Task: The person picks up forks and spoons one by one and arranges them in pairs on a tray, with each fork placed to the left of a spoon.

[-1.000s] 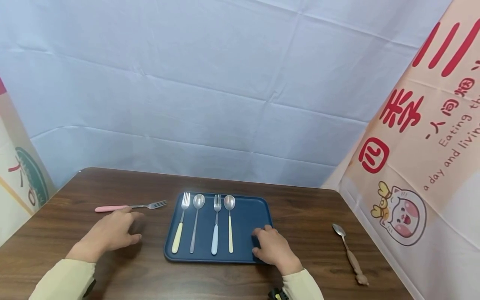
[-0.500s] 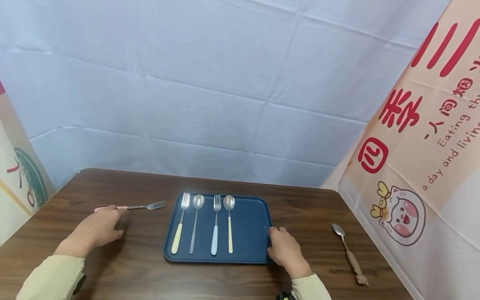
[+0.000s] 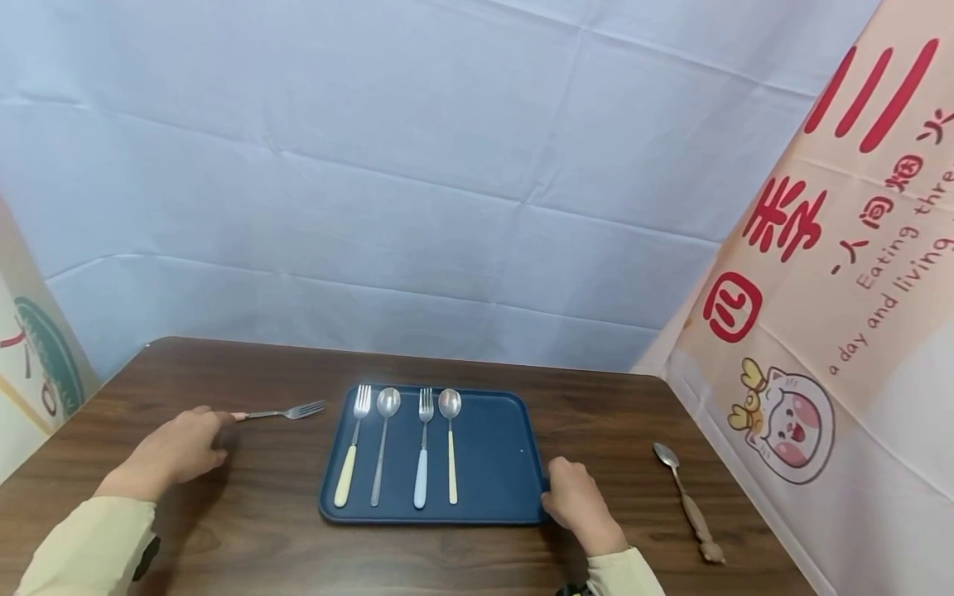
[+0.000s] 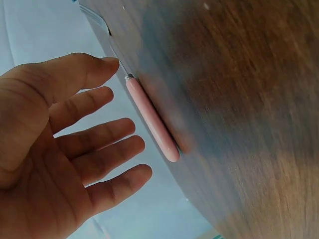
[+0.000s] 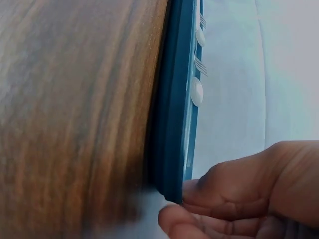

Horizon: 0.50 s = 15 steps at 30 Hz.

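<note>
Plainly, the pink fork lies left of the tray, just beside the left hand, whose fingers stand apart; the right hand pinches the tray's right edge. A low pinch at the handle would likely suit, the tray kept level. Beneath is a brown table; behind, pale cloth.

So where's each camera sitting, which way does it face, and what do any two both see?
Head: worn on the head, facing forward and down at the table and tray; left hand, right hand and sleeves show.
Left wrist: worn there, facing past the left palm and fingers toward the pink-handled fork.
Right wrist: worn there, facing along the tray's side; the right thumb and fingers show at its corner.
Head and right wrist share the tray; head and left wrist, the pink-handled fork.
</note>
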### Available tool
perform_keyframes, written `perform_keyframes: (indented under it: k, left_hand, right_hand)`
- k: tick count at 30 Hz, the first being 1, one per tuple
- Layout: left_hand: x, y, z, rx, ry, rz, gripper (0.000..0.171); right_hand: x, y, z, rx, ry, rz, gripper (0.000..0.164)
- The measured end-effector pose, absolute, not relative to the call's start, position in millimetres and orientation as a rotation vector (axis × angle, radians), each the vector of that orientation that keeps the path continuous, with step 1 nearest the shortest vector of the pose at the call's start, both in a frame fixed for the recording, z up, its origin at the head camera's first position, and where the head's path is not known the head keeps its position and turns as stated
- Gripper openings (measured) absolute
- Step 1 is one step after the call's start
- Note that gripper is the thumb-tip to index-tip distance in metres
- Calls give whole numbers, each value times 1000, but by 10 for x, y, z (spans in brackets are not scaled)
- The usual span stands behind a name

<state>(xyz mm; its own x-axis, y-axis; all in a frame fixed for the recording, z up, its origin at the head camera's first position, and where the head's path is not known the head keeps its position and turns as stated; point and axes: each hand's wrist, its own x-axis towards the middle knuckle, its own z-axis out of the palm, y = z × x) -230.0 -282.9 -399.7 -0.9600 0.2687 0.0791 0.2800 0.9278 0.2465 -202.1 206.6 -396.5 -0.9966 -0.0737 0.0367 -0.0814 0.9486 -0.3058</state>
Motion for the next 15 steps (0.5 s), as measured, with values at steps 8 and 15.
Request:
perform_keyframes:
  k: [8, 15]
  left_hand:
    - [-2364, -2896, -3999, -378, -3061, -426, 49]
    - [-2400, -2917, -4028, -377, -3050, -436, 47]
  right_hand:
    - [-2046, 2050, -4005, 89, -3095, 607, 31]
    - [-2051, 2052, -4012, 42, -3127, 701, 31]
